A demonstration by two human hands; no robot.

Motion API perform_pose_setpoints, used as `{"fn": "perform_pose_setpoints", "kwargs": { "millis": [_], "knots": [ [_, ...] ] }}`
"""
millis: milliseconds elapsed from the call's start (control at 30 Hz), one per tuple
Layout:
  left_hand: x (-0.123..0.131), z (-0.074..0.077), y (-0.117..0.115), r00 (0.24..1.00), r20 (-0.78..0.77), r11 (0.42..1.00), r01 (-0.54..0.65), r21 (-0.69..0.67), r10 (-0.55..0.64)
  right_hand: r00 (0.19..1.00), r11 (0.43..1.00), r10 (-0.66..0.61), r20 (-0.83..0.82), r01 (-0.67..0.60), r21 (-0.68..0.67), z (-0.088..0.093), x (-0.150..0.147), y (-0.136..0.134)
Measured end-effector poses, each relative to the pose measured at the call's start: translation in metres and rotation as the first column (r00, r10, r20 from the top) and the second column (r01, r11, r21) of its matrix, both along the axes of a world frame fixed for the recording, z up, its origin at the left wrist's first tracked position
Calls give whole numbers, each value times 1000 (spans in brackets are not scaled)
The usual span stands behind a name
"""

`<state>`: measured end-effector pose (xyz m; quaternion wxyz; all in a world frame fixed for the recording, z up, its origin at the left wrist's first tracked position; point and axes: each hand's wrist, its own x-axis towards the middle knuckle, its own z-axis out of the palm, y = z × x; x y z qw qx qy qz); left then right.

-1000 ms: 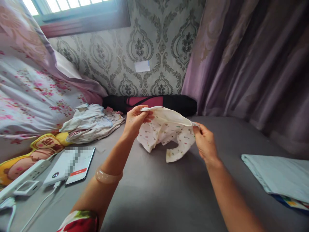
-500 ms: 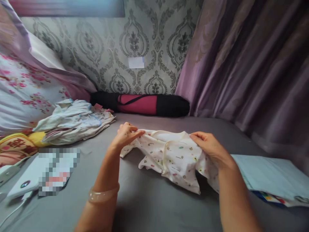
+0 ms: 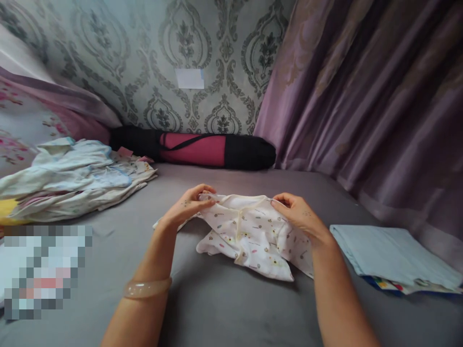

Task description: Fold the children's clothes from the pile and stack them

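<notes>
A small white baby shirt (image 3: 253,236) with a scattered print and cream trim hangs between my hands, its lower part touching the grey sheet (image 3: 224,308). My left hand (image 3: 191,205) pinches it at the shoulder left of the neckline, thumb toward me. At the opposite shoulder, my right hand (image 3: 296,212) grips the cloth between thumb and fingers. The neckline faces up and away from me, and the sleeves droop under my wrists. A pale bangle (image 3: 146,289) circles my left forearm.
Rumpled baby clothes (image 3: 79,168) lie in a pile at the left. A black and red long bag (image 3: 195,149) rests along the patterned wall. Folded light-blue cloth (image 3: 394,253) lies at the right beside the purple curtain (image 3: 325,96). A pixelated patch covers something at the lower left.
The shirt's front has straightened and its neckline is more level between my hands. My right hand has shifted slightly left. The view has turned a little to the right.
</notes>
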<state>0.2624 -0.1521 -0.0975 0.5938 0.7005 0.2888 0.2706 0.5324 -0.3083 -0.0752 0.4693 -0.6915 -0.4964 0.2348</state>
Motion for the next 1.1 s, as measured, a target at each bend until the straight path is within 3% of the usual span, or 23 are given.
{"fn": "perform_pose_setpoints", "kwargs": {
  "millis": [133,233,367,533,933,1100],
  "knots": [
    [4,1,-2,999,-13,999,-45,14,45,998,1000,-27,-57,27,-7,-1,-1,2],
    [6,0,-1,994,12,993,-105,-49,106,990,1000,-20,-137,19,-10,2,0,0],
    [6,-1,-1,996,55,988,-60,-139,68,971,1000,-20,-238,14,-26,8,1,-4],
    [4,2,-4,998,58,988,-8,-151,17,956,999,-27,-292,18,-32,11,-1,-6],
    [3,-6,-1,998,20,997,-63,-47,64,928,998,-57,-369,39,-55,20,-7,-9],
    [6,-9,0,992,92,993,-84,-86,91,925,997,-54,-377,30,-70,17,-5,-8]
  ]
}}
